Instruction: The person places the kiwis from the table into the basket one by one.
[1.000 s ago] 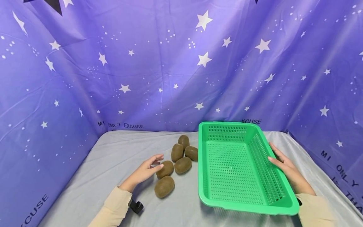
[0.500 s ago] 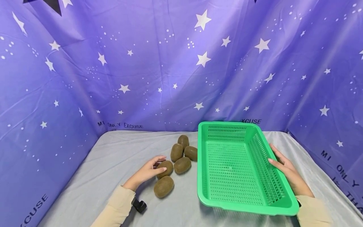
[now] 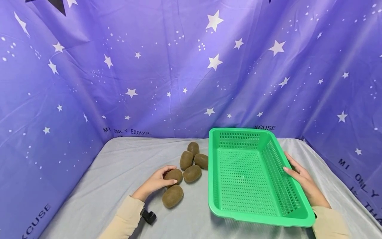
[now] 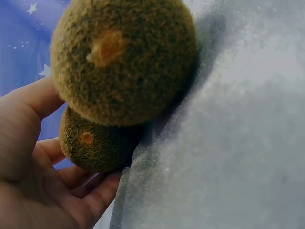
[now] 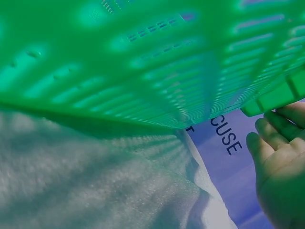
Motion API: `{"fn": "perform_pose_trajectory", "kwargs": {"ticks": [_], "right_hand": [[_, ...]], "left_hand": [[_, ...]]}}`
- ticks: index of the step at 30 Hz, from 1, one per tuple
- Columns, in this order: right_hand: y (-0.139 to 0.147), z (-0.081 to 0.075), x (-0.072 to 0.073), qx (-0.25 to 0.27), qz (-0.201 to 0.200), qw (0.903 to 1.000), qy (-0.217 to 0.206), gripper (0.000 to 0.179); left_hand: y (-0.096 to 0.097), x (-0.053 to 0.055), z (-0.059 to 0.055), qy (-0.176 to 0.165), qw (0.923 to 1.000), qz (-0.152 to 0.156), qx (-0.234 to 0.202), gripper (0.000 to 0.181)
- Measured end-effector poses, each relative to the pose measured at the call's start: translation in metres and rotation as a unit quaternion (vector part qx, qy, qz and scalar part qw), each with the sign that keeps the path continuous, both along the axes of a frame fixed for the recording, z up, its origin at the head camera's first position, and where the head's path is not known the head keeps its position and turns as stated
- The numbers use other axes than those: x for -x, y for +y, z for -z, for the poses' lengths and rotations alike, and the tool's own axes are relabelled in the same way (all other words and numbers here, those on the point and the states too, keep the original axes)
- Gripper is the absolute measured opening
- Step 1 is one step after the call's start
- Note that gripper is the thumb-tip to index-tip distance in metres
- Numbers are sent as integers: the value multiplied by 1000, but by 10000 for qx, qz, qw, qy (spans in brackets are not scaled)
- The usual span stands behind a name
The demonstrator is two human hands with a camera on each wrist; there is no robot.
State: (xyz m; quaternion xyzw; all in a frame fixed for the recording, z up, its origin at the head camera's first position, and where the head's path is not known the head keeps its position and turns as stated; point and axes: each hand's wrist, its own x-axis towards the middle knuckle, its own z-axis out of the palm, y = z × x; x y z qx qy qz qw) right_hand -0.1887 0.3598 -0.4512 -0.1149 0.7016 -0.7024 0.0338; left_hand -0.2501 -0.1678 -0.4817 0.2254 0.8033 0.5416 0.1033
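Note:
In the head view my left hand point(image 3: 156, 182) has its fingers and thumb round a brown fuzzy kiwi point(image 3: 176, 174) on the cloth. Just in front of it lies another kiwi point(image 3: 172, 197), which looms large at the top of the left wrist view, while the held kiwi point(image 4: 97, 143) shows below it against the fingers. My right hand point(image 3: 307, 184) grips the right rim of a green perforated plastic basket point(image 3: 244, 179), thumb over the top. Seen from the right wrist, its fingers curl under the rim point(image 5: 276, 95). Nothing lies inside the basket.
Several more kiwis sit in a loose group behind the left hand, among them one kiwi point(image 3: 201, 161) right beside the basket's left wall. A pale grey cloth point(image 3: 128, 159) covers the table. Purple star-printed curtains point(image 3: 167, 66) enclose the back and both sides.
My left hand has moved slightly right and closed its fingers and thumb round the kiwi it hovered beside. My right hand and the basket stay almost where they were.

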Motion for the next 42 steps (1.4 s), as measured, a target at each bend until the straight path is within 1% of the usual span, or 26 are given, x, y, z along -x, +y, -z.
{"fn": "perform_pose_trajectory", "kwargs": {"ticks": [4, 11, 14, 17, 19, 21, 26, 28, 31, 32, 34, 36, 39, 40, 41, 42], "right_hand": [[-1, 1, -2, 8, 10, 10000, 12, 61], [-2, -2, -1, -128, 110, 9998, 118, 60], [-2, -1, -3, -97, 108, 9999, 76, 60], [-2, -1, -2, -95, 107, 9999, 75, 60], [-2, -1, -1, -55, 110, 9999, 77, 60], [-2, -2, 0, -119, 147, 9998, 109, 60], [-1, -2, 0, -270, 213, 9994, 100, 60], [-1, -2, 0, -195, 179, 9996, 71, 60], [-1, -1, 0, -72, 88, 9999, 45, 60], [-1, -1, -1, -50, 65, 9999, 60, 60], [0, 0, -2, 22, 11, 10000, 94, 59], [0, 1, -3, -25, 19, 9999, 132, 59], [1, 0, -3, -115, 59, 9998, 141, 59], [0, 0, -2, -146, 74, 9998, 134, 59], [0, 1, -2, -170, 96, 9997, 124, 59], [-1, 1, -1, -165, 108, 9998, 104, 60]], "left_hand": [[-1, 0, 1, 72, 9999, -52, 79, 52], [-3, 0, 3, 295, 9995, -6, -123, 52], [-4, 0, 4, 336, 9994, -36, -115, 51], [-4, 1, 2, 389, 9990, -206, -70, 49], [-4, 1, -1, 378, 9987, -345, -59, 49], [-4, 0, -7, 282, 9985, -448, -117, 49], [0, -10, -33, 56, 9985, -493, -233, 50], [2, -14, -43, 90, 9982, -559, -204, 49], [5, -16, -53, 138, 9974, -686, -192, 48], [7, -16, -55, 168, 9971, -711, -216, 48], [11, -15, -59, 121, 9969, -713, -299, 49], [13, -10, -54, 134, 9967, -663, -437, 49], [18, -10, -61, 73, 9968, -602, -518, 50], [20, -10, -63, 129, 9969, -560, -546, 49], [20, -8, -63, 138, 9968, -527, -581, 49], [22, -8, -65, 117, 9969, -523, -577, 49]]}}
